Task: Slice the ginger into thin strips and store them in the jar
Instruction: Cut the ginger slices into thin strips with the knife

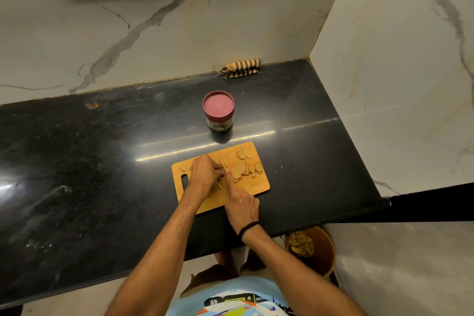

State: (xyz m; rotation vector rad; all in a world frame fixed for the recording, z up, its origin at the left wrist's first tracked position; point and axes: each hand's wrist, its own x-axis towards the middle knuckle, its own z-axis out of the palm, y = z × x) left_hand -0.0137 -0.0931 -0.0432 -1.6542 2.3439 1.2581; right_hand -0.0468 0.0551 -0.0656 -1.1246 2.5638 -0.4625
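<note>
A wooden cutting board lies on the black counter. Flat ginger slices are spread over its right half, and a few small pieces lie at its left end. My left hand curls over a ginger piece at the board's middle, pinning it down. My right hand grips a knife, index finger stretched along the blade's back, the blade right beside my left fingers. A small glass jar with a dark red lid on stands behind the board.
A folded striped cloth lies against the back wall. The black counter ends at a marble side wall on the right. Below the counter's front edge, a brown bin with scraps stands on the floor.
</note>
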